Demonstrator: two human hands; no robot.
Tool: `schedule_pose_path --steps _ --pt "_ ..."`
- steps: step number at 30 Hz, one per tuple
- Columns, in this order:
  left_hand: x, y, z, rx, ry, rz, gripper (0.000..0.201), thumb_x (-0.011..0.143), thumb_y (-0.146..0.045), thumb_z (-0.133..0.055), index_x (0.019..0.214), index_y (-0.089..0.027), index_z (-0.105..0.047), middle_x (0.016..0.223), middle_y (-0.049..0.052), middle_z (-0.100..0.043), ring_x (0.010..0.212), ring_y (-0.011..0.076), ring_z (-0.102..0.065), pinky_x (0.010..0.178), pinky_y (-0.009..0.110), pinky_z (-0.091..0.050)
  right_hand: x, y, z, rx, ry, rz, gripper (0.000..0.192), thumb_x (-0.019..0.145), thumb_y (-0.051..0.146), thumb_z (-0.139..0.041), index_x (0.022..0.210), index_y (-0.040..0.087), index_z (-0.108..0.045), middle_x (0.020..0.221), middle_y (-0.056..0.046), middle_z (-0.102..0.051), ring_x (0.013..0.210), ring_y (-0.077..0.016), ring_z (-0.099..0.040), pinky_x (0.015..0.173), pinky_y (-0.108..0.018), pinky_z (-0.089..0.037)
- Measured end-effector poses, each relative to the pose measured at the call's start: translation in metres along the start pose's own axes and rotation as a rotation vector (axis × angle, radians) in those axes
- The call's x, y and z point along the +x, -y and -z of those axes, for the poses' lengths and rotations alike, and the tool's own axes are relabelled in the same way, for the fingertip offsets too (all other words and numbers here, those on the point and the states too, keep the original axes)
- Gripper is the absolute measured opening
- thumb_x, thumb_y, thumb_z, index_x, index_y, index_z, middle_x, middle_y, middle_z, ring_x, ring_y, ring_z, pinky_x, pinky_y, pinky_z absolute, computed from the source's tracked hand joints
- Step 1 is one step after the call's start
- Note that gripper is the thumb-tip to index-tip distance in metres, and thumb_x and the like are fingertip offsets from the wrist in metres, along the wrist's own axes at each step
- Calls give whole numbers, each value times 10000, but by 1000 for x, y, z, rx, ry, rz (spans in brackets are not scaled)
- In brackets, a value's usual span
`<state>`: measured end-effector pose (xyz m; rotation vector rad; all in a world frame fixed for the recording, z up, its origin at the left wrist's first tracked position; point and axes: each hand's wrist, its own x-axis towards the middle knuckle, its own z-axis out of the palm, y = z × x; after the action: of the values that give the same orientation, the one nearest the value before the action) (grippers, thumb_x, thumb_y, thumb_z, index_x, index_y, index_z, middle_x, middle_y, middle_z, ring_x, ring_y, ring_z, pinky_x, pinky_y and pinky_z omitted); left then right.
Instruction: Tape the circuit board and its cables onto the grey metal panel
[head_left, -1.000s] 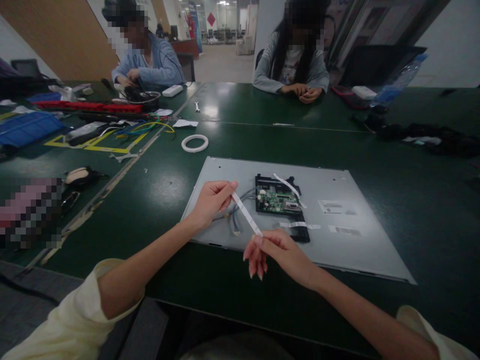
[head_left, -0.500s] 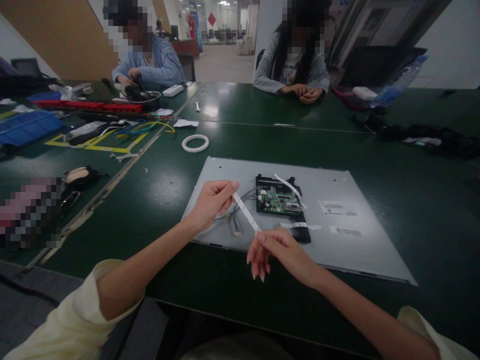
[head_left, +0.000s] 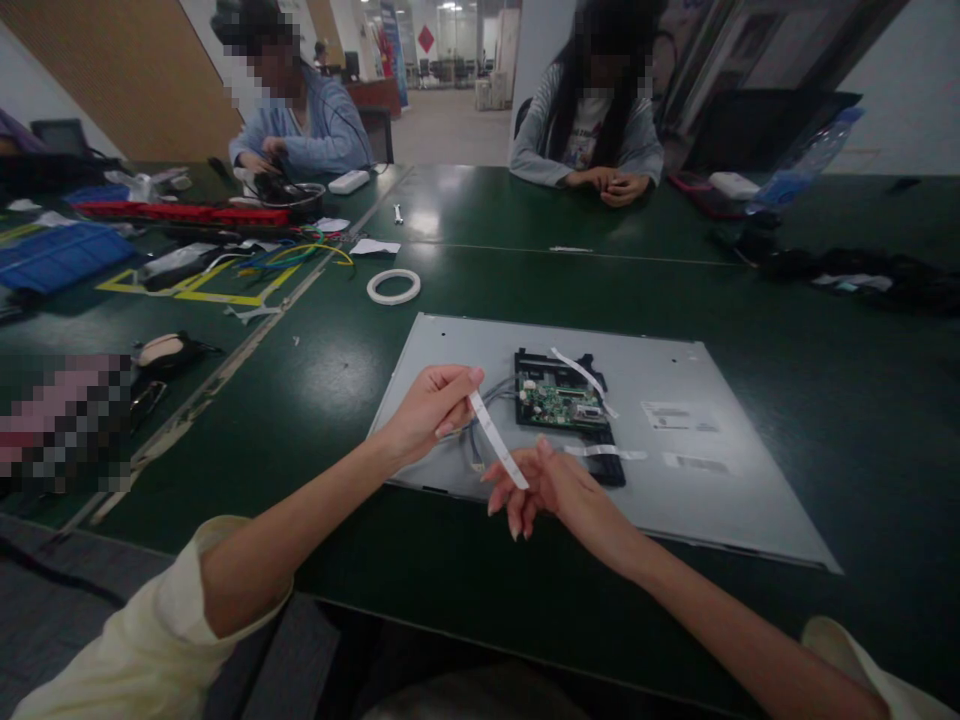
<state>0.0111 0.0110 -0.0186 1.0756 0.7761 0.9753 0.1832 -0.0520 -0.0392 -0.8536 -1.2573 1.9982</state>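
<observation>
- Tape strip (head_left: pixel 495 451) is stretching taut at centre frame, above the near edge of a grey panel (head_left: pixel 720 490), so its sticky face is touching nothing.
- Left hand (head_left: pixel 427 408) is pinching the strip's upper end, its grip closed between thumb and forefinger.
- Right hand (head_left: pixel 547 487) is meeting the lower end; its fingers are spread loosely, and whether its grip has hold cannot be told.
- Circuit board (head_left: pixel 559 398) and loose wires (head_left: pixel 480 420) are lying just beyond the hands.
- Green table (head_left: pixel 525 280) is lying open toward a tape roll (head_left: pixel 393 286) at upper left; two people are sitting well apart, at the far side.
</observation>
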Motion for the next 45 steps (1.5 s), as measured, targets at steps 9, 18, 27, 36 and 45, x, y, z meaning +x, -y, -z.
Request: schedule_pose_path --steps 9,18,27,36,45 --pt "-5 2 -4 302 41 -15 410 791 -457 -536 540 -139 -468 324 -78 -358 289 10 -254 348 155 -177 -1 7 1 -82 51 -50 538 870 555 -339 764 100 -606 595 -39 -597 491 -72 -531 483 -186 -412" --pt "-8 -1 -7 544 13 -122 421 841 -419 -455 522 -145 -472 363 -60 -393 339 30 -326 389 155 -256 -3 3 2 -232 28 -30 509 814 599 -417 626 139 -531 470 22 -480 407 -52 -427 396 -173 -317" --pt "-8 -1 -6 769 -167 -369 477 840 -358 -462 416 -142 -493 390 -30 -389 400 57 -345 430 196 -253 -4 2 2 -234 -48 -48 545 830 601 -368 512 164 -440 377 59 -336 301 -33 -313 317 -181 -158" --pt "-10 -1 -6 752 -205 -452 416 885 -356 -399 660 -160 -689 553 11 -523 483 73 -430 484 210 -318 -3 1 1 -235 -78 -18 540 831 593 -378 511 163 -443 378 52 -369 312 -33 -335 323 -175 -187" --pt "2 -1 5 451 -335 -301 444 880 -458 -367 664 -140 -588 471 -25 -465 379 49 -342 383 195 -239 -6 3 -3 -218 -33 19 516 861 554 -361 591 142 -514 456 20 -451 385 -48 -410 370 -172 -278"
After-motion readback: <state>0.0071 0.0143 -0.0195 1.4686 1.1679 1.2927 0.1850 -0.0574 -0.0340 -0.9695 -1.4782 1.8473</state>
